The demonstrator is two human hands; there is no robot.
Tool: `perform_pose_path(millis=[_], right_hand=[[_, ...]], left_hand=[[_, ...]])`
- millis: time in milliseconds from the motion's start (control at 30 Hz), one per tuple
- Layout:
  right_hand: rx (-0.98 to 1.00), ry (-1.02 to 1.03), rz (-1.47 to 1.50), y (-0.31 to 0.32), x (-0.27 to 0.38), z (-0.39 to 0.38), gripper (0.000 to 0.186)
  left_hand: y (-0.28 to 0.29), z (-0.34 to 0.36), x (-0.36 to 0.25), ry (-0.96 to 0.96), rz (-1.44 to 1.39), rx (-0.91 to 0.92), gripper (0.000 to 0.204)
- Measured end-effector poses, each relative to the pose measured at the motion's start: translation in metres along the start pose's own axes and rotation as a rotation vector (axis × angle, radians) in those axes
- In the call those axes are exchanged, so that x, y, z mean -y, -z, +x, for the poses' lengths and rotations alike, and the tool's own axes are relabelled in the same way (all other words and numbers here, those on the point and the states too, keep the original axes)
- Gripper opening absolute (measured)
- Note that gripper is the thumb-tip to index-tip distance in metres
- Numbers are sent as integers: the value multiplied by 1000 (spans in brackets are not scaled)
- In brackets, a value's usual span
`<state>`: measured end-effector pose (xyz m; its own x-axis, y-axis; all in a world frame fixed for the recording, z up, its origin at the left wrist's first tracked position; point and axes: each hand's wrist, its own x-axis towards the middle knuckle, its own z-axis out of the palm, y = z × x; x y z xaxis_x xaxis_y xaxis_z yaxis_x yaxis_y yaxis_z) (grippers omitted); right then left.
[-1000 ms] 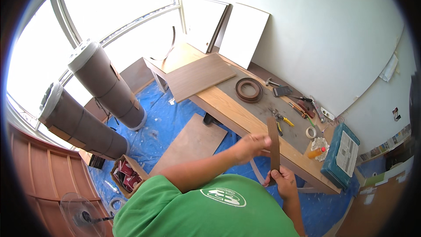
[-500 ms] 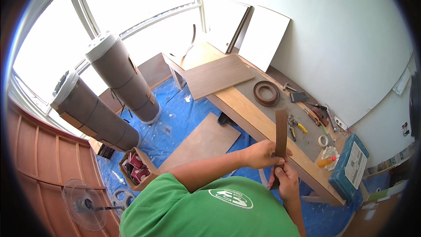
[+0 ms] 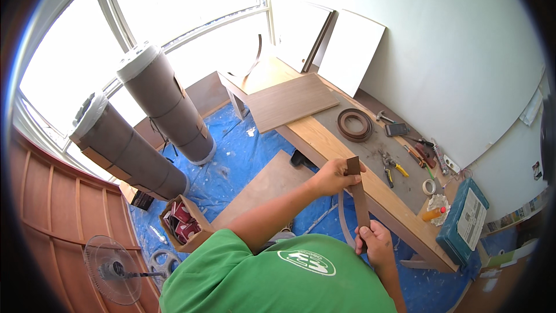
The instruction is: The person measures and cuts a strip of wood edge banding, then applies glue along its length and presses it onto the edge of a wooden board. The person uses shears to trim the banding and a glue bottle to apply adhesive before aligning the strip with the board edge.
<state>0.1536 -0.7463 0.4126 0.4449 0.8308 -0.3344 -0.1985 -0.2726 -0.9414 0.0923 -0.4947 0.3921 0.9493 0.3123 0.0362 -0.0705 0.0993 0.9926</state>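
A flexible brown strip of edge banding (image 3: 360, 202) stretches between my two hands, in front of the workbench's near edge. My left hand (image 3: 336, 177) pinches it close to its upper end. Lower down, my right hand (image 3: 376, 240) grips the same strip, thumb on top. A paler length of the strip hangs in a curve beside it, toward my shirt. On the bench beyond lies a coiled roll of brown edge banding (image 3: 369, 130). A wood-grain board (image 3: 292, 103) rests on the bench to the left of that roll.
The bench (image 3: 324, 139) also carries a hammer (image 3: 384, 117), phone (image 3: 397, 129), yellow-handled pliers (image 3: 399, 168), masking tape (image 3: 429, 186), an orange bottle (image 3: 431, 214) and a teal case (image 3: 460, 214). White panels (image 3: 352, 52) lean on the wall. Wrapped columns (image 3: 168, 104), a carton (image 3: 200, 233) and a fan (image 3: 111, 269) stand left.
My hands have moved apart along the strip, the left going up and slightly left, the right a little down. More of the strip now shows between them.
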Motion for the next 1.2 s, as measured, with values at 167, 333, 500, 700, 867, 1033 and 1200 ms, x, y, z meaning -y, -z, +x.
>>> perform_pose_path(millis=[167,333,500,700,867,1033,1200], right_hand=[[40,22,66,8,-8,-2,20],[65,12,94,16,-17,-3,26],[48,44,188,15,-25,3,31],[-68,43,35,21,-31,10,29],[-44,80,10,32,-34,8,28],[-45,173,-54,30,-34,2,29],[-72,298,68,19,-31,3,36]], left_hand=[[-7,-6,4,15,-22,-44,29],[-25,-15,-6,-98,64,-3,28],[-54,-35,-34,-85,133,195,35],[-61,-52,-54,42,16,444,59],[-61,-59,-49,100,-175,417,73],[-56,-59,-45,198,-182,547,70],[-53,-56,-42,137,-124,605,61]])
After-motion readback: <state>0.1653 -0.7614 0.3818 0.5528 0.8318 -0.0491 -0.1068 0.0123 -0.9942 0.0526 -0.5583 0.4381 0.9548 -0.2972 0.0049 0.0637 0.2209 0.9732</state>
